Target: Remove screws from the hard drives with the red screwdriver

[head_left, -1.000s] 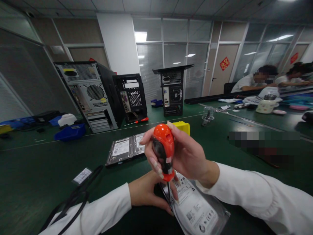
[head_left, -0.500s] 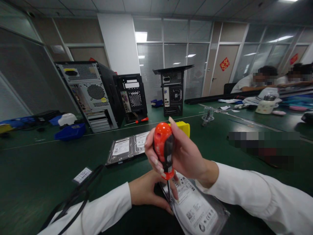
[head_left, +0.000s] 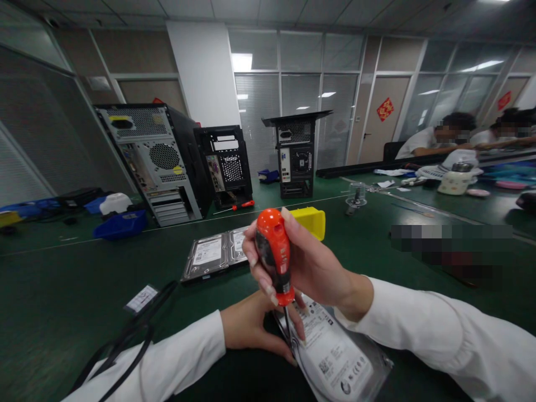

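My right hand (head_left: 318,268) is wrapped round the red and black handle of a screwdriver (head_left: 270,245). Its thin shaft points down to the left edge of a hard drive (head_left: 335,357); I cannot make out exactly what the tip touches. The drive lies label up on the bench, with a white label covering most of its top. My left hand (head_left: 251,324) grips the drive's far left part, fingers over the label and thumb along the side. Beyond my hands, two more hard drives (head_left: 207,254) lie side by side, one partly hidden by my right hand.
A yellow bin (head_left: 312,223) sits just behind my right hand. Several computer cases (head_left: 161,162) stand at the back, another screwdriver (head_left: 243,206) in front of one. Blue bin (head_left: 119,224) and black cable (head_left: 142,318) are left; a clear container (head_left: 357,195) is right. People sit far right.
The screwdriver handle has turned in my right hand, its black side now facing left, and its top has shifted slightly left. My left hand and the hard drive have stayed put.
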The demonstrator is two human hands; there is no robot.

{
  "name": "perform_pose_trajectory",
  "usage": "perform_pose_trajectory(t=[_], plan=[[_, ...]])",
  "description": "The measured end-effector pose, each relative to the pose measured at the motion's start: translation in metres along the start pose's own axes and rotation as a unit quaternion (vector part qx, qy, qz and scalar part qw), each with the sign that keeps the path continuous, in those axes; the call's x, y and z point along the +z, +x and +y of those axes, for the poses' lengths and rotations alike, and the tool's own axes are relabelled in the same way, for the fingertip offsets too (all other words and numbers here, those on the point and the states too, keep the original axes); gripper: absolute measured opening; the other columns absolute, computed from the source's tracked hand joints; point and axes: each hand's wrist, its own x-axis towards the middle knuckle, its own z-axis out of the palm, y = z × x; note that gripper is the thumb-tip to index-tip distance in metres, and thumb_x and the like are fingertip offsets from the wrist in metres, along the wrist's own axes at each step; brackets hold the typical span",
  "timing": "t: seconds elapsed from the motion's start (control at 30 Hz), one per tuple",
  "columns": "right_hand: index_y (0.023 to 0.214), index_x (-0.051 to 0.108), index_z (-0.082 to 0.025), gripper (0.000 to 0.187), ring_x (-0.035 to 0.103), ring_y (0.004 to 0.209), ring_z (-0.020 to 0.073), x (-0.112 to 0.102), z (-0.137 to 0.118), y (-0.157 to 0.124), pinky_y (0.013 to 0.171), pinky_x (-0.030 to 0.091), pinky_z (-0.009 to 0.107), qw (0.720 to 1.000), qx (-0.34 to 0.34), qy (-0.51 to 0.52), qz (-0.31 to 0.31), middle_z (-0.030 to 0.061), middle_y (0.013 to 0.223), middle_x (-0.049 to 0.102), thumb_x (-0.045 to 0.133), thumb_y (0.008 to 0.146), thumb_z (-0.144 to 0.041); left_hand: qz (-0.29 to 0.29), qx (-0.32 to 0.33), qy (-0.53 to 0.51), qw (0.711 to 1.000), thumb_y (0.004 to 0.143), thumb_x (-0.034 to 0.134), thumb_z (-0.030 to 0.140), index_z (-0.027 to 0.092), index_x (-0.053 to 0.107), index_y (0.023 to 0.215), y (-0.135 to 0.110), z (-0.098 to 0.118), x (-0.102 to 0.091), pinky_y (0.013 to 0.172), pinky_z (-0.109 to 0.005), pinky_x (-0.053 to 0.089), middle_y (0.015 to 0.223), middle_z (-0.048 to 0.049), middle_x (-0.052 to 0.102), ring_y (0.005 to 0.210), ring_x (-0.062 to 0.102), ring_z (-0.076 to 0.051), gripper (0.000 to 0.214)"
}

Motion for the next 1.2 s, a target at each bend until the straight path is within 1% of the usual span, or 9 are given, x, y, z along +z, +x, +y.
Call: perform_pose_trajectory(t=[0.13,0.27,0.37,0.5,0.57,0.77,1.0,1.1,1.2], plan=[[0.104,0.058,-0.015,0.054,0.051,0.056,0.0055,-0.0028,-0.0015,-0.0007,0.053,0.043,0.017,0.999,0.03,0.018,-0.027,0.0021,0.078,0.052,0.02,0.095,-0.052,-0.003,0.004,0.002,1.0,0.06,0.083,0.036,0.016,0.073,0.085,0.0,-0.0015,0.0001,0.093,-0.03,0.04,0.11,-0.0065,0.059,0.1,0.055,-0.023,0.033],[0.115,0.053,-0.018,0.053,0.048,0.054,0.0068,-0.0029,-0.0029,-0.0007,0.049,0.041,0.017,0.999,0.022,0.015,-0.031,0.0015,0.074,0.052,0.015,0.096,-0.05,-0.012,0.006,-0.008,1.0,0.062,0.081,0.036,0.016,0.072,0.086,-0.0006,-0.0024,0.0,0.094,-0.031,0.04,0.106,-0.0055,0.061,0.102,0.055,-0.023,0.033],[0.117,0.051,-0.02,0.043,0.048,0.052,0.007,-0.0014,-0.0024,-0.0003,0.047,0.041,0.018,1.0,-0.003,-0.004,-0.025,0.0005,0.073,0.052,0.028,0.094,-0.049,-0.009,0.003,0.0,1.0,0.062,0.081,0.037,0.017,0.072,0.085,-0.0011,-0.0016,-0.0002,0.095,-0.032,0.039,0.115,-0.0062,0.057,0.103,0.054,-0.023,0.032],[0.111,0.053,-0.017,0.03,0.051,0.057,0.0048,0.0001,-0.0009,-0.001,0.053,0.044,0.016,1.0,-0.012,-0.027,0.0,0.0015,0.085,0.052,0.046,0.091,-0.038,-0.007,0.001,0.007,1.0,0.062,0.082,0.034,0.018,0.072,0.087,-0.0006,-0.0006,-0.0007,0.093,-0.03,0.041,0.115,-0.0058,0.057,0.104,0.054,-0.023,0.031],[0.107,0.053,-0.018,0.026,0.054,0.061,0.005,0.0,-0.0005,-0.0017,0.054,0.046,0.016,0.999,-0.013,-0.039,0.015,0.0012,0.089,0.053,0.054,0.088,-0.035,-0.008,0.003,-0.002,1.0,0.062,0.082,0.033,0.017,0.072,0.087,-0.0003,-0.001,-0.001,0.093,-0.03,0.041,0.115,-0.0061,0.057,0.106,0.054,-0.024,0.031],[0.099,0.049,-0.021,0.028,0.054,0.059,0.0047,-0.0018,-0.0015,-0.0027,0.054,0.047,0.015,0.996,-0.023,-0.081,0.03,-0.0007,0.085,0.055,0.067,0.078,-0.028,-0.012,0.007,0.003,1.0,0.063,0.081,0.036,0.017,0.072,0.087,-0.0004,-0.0025,-0.0016,0.095,-0.031,0.04,0.115,-0.007,0.056,0.109,0.052,-0.025,0.032],[0.107,0.048,-0.024,0.027,0.052,0.059,0.0051,0.0023,-0.0039,-0.0026,0.054,0.045,0.015,0.992,-0.039,-0.12,0.021,-0.001,0.08,0.055,0.062,0.083,-0.026,-0.009,0.006,0.011,1.0,0.063,0.081,0.038,0.017,0.071,0.087,-0.0003,-0.0007,-0.0013,0.093,-0.031,0.041,0.115,-0.0068,0.057,0.106,0.054,-0.024,0.033],[0.12,0.047,-0.024,0.032,0.05,0.061,0.0069,0.0045,-0.0067,-0.0031,0.054,0.044,0.017,0.989,-0.051,-0.135,0.012,-0.0002,0.08,0.051,0.05,0.09,-0.036,-0.013,0.005,0.007,1.0,0.063,0.081,0.037,0.017,0.071,0.087,0.0007,-0.0012,-0.0012,0.094,-0.031,0.041,0.115,-0.0067,0.057,0.107,0.053,-0.024,0.033],[0.128,0.043,-0.022,0.04,0.05,0.066,0.0091,0.0036,-0.0087,-0.0035,0.06,0.045,0.022,0.99,-0.04,-0.136,0.007,0.0021,0.085,0.049,0.036,0.094,-0.041,-0.015,0.01,0.015,1.0,0.065,0.08,0.037,0.018,0.071,0.088,0.001,-0.0029,-0.0017,0.098,-0.033,0.037,0.117,-0.0063,0.055,0.11,0.051,-0.025,0.031]])
